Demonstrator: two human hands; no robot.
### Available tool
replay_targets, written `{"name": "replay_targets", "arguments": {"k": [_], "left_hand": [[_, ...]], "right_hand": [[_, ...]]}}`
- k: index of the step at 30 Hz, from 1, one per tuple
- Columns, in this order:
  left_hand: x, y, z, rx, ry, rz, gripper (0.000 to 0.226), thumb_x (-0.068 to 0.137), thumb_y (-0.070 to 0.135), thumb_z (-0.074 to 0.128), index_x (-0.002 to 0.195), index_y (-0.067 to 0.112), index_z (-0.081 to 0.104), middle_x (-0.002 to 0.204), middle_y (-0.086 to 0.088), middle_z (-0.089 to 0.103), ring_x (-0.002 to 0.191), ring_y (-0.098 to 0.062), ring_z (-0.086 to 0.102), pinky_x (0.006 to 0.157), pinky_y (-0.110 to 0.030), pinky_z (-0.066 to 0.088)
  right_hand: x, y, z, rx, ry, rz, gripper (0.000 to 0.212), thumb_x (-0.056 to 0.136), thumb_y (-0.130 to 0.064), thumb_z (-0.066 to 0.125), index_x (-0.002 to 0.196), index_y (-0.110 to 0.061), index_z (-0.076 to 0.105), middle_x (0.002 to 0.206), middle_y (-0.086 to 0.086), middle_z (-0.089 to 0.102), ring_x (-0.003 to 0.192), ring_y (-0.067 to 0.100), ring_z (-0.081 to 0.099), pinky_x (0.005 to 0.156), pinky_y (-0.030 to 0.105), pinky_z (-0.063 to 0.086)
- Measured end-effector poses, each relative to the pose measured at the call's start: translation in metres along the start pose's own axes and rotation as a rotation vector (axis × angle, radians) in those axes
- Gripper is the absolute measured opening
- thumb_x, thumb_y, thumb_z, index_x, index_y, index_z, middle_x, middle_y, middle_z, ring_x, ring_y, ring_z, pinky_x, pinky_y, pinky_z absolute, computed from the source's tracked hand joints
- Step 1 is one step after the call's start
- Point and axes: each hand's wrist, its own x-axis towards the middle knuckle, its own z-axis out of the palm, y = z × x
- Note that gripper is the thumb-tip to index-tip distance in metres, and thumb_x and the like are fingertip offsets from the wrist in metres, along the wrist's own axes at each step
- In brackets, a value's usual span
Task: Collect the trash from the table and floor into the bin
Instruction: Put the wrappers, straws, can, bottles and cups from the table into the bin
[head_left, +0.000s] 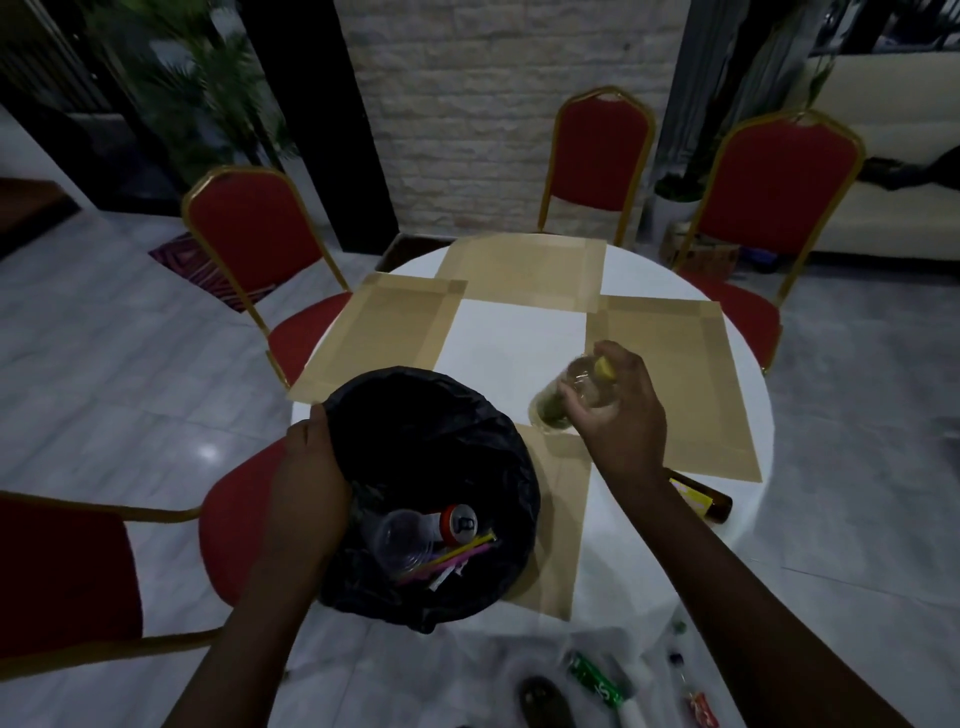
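Observation:
A bin lined with a black bag (467, 415) is held over the near left edge of the round white table (519, 338). My left hand (311, 467) grips its left rim. Inside lie a clear plastic cup (400, 540), a red can (460, 522) and several coloured straws (457, 556). My right hand (618, 410) is shut on a clear plastic cup with a lemon slice (566, 395), tilted just right of the bin above the table. A brown bottle (701, 501) lies on the table under my right forearm. On the floor below lie a green bottle (597, 680) and small wrappers (701, 706).
Several tan placemats (524, 270) cover the table. Red chairs with gold frames (260, 244) stand around it, one seat (239, 519) under the bin. A cream sofa (893, 182) stands at the far right, a patterned mat (202, 270) lies far left. My shoe (545, 701) shows on the floor.

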Motion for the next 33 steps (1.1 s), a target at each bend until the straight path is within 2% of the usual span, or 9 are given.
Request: {"name": "replay_targets", "arguments": {"k": [3, 7, 11, 13, 16, 20, 24, 29, 33], "left_hand": [[-0.001, -0.005, 0.004, -0.019, 0.004, 0.005, 0.051, 0.09, -0.004, 0.048, 0.14, -0.001, 0.037, 0.122, -0.025, 0.053, 0.077, -0.033, 0.061, 0.049, -0.02, 0.028], [-0.001, -0.018, 0.014, -0.067, -0.015, -0.011, 0.056, 0.089, -0.004, 0.05, 0.142, -0.002, 0.033, 0.123, -0.026, 0.051, 0.079, -0.035, 0.062, 0.061, -0.037, 0.051], [-0.005, -0.027, 0.016, -0.075, 0.005, -0.019, 0.058, 0.089, -0.002, 0.052, 0.143, 0.0, 0.031, 0.122, -0.025, 0.051, 0.08, -0.034, 0.062, 0.064, -0.037, 0.052], [-0.008, -0.033, 0.014, -0.076, 0.017, -0.034, 0.056, 0.09, 0.0, 0.052, 0.143, 0.002, 0.032, 0.12, -0.024, 0.052, 0.078, -0.033, 0.062, 0.063, -0.037, 0.053], [-0.011, -0.044, 0.013, -0.095, 0.029, -0.07, 0.054, 0.091, 0.0, 0.049, 0.142, 0.004, 0.032, 0.12, -0.022, 0.051, 0.081, -0.032, 0.062, 0.066, -0.041, 0.054], [-0.012, -0.054, 0.016, -0.082, 0.027, -0.079, 0.057, 0.089, -0.001, 0.049, 0.142, 0.005, 0.031, 0.124, -0.023, 0.049, 0.088, -0.034, 0.061, 0.071, -0.042, 0.054], [-0.013, -0.055, 0.016, -0.111, 0.036, -0.097, 0.056, 0.089, 0.0, 0.049, 0.142, 0.006, 0.032, 0.126, -0.021, 0.047, 0.091, -0.035, 0.061, 0.072, -0.043, 0.053], [-0.021, -0.055, 0.017, -0.142, 0.057, -0.058, 0.056, 0.091, 0.001, 0.048, 0.143, 0.01, 0.03, 0.127, -0.018, 0.048, 0.093, -0.03, 0.061, 0.075, -0.04, 0.054], [-0.02, -0.065, 0.022, -0.208, 0.068, -0.128, 0.054, 0.092, 0.001, 0.045, 0.142, 0.012, 0.032, 0.126, -0.019, 0.049, 0.097, -0.031, 0.059, 0.079, -0.043, 0.053]], "right_hand": [[-0.01, -0.043, -0.002, 0.127, -0.025, -0.093, 0.054, 0.073, -0.026, 0.078, 0.121, -0.021, 0.053, 0.117, -0.005, 0.058, 0.098, 0.007, 0.056, 0.076, 0.018, 0.045], [-0.041, -0.075, 0.019, 0.22, -0.242, -0.134, 0.053, 0.074, -0.03, 0.078, 0.12, -0.022, 0.053, 0.116, -0.007, 0.058, 0.1, 0.005, 0.055, 0.08, 0.016, 0.046], [-0.087, -0.085, 0.055, 0.255, -0.499, -0.187, 0.049, 0.076, -0.029, 0.077, 0.119, -0.022, 0.054, 0.116, -0.005, 0.057, 0.1, 0.003, 0.052, 0.081, 0.004, 0.036], [-0.095, -0.087, 0.067, 0.303, -0.537, -0.126, 0.047, 0.076, -0.027, 0.076, 0.117, -0.022, 0.052, 0.114, -0.007, 0.053, 0.1, 0.001, 0.051, 0.081, 0.004, 0.036], [-0.089, -0.088, 0.074, 0.352, -0.516, -0.043, 0.045, 0.076, -0.029, 0.077, 0.111, -0.024, 0.05, 0.108, -0.007, 0.051, 0.097, 0.0, 0.049, 0.079, 0.012, 0.04], [-0.087, -0.092, 0.079, 0.394, -0.444, -0.029, 0.045, 0.072, -0.027, 0.081, 0.103, -0.02, 0.05, 0.099, -0.006, 0.049, 0.093, -0.001, 0.047, 0.077, 0.009, 0.036], [-0.089, -0.098, 0.085, 0.402, -0.37, -0.009, 0.045, 0.073, -0.027, 0.08, 0.104, -0.019, 0.049, 0.099, -0.005, 0.048, 0.091, 0.001, 0.047, 0.076, 0.011, 0.037], [-0.097, -0.098, 0.092, 0.4, -0.29, 0.012, 0.045, 0.074, -0.022, 0.08, 0.104, -0.018, 0.047, 0.1, -0.007, 0.046, 0.091, -0.001, 0.047, 0.076, 0.008, 0.037], [-0.098, -0.087, 0.105, 0.397, -0.251, 0.122, 0.044, 0.072, -0.02, 0.081, 0.098, -0.016, 0.045, 0.096, -0.002, 0.045, 0.087, 0.003, 0.046, 0.073, 0.015, 0.039]]}}
